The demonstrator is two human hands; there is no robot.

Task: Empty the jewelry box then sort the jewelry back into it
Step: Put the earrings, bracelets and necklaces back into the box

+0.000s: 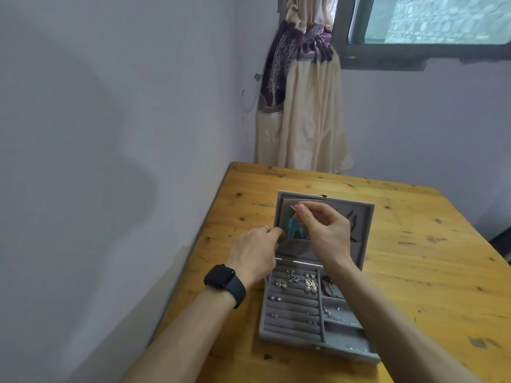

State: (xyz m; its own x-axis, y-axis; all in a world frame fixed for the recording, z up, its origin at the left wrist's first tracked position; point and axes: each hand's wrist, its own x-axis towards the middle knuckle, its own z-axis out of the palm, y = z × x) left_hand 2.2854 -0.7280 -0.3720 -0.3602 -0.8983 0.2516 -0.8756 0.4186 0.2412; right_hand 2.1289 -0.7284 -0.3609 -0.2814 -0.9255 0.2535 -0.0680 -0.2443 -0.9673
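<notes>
Here, nearest first:
Jewelry box [318,344]: grey, open, lower centre of the frame on the wooden table [414,258], near its left edge.
Tray: earrings [310,281] and small studs sit in the ring rolls at left; a chain [336,315] and red beads [326,286] lie in the right compartments.
Left hand [255,251]: watch [221,276] on the wrist, ring on one finger, fingertips pinched on the lower edge of a teal feather earring [294,226].
Right hand [325,228]: thumb and forefinger closed on the earring's metal hook, in front of the raised lid [362,217].
Beyond: curtain [301,106] and window [428,20], upper right of the frame.
</notes>
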